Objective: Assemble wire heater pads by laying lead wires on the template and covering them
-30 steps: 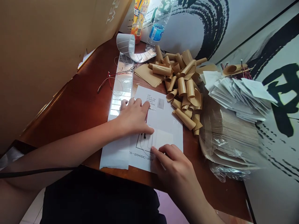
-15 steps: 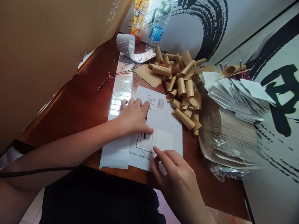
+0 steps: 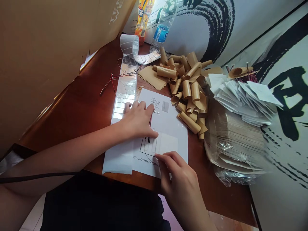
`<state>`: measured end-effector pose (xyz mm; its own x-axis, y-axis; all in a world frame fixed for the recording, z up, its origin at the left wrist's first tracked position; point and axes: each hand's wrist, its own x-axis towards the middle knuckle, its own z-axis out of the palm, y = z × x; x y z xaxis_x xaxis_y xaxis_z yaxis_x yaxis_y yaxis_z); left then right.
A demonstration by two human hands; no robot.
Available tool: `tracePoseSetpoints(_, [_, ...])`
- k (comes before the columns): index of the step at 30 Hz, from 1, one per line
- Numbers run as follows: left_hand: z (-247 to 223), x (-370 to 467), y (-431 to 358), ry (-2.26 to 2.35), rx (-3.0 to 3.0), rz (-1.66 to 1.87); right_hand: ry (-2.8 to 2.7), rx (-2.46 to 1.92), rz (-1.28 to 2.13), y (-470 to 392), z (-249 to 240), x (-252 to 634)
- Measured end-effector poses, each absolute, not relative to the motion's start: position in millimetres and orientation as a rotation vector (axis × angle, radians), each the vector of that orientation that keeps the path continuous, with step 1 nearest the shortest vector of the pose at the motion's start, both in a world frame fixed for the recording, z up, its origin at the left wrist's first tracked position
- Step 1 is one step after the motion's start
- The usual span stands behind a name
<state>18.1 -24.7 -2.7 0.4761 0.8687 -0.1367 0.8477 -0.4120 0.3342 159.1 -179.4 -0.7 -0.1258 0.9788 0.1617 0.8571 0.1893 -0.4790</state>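
Observation:
My left hand [image 3: 138, 122] lies palm down with spread fingers over the printed white sheet [image 3: 183, 144] and the edge of the label strip [image 3: 127, 86]. Dark red wires [image 3: 150, 121] show beside its index finger, with small black ends [image 3: 148, 140] below the hand. My right hand [image 3: 179, 175] is at the sheet's lower edge, its index finger and thumb closed near a thin pale wire [image 3: 149, 157]; what they pinch is too small to make out. A clear plastic piece with a white panel [image 3: 169, 144] rests on the sheet between both hands.
Rolled brown paper pieces [image 3: 187, 89] are heaped behind the sheet. White packets [image 3: 245, 99] lie on a wrapped stack [image 3: 240, 138] at right. Two bottles [image 3: 160, 33] [image 3: 142, 22] stand at the back. Loose wires [image 3: 112, 80] lie left; a cardboard wall [image 3: 53, 48] rises there.
My right hand has shifted slightly, its index fingertip moving left and down with the fingers drawn closer together. My left hand has stayed in place.

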Motion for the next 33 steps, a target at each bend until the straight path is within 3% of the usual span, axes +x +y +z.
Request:
tracePoseSetpoints(18, [-3.0,17.6,-24.7,1.441,2.387,0.088,-2.079,-1.72,0.431,-175.3,-5.6,162.4])
tracePoseSetpoints(27, [-3.2,17.0,-23.5,1.414,2.38,0.112,-2.287,-1.622,0.102,-173.7,-9.2,166.3])
tracePoseSetpoints(33, [-3.9,17.6,-23.1,1.425,2.376,0.101,-2.304,-1.615,0.148,-172.2,-7.6,166.1])
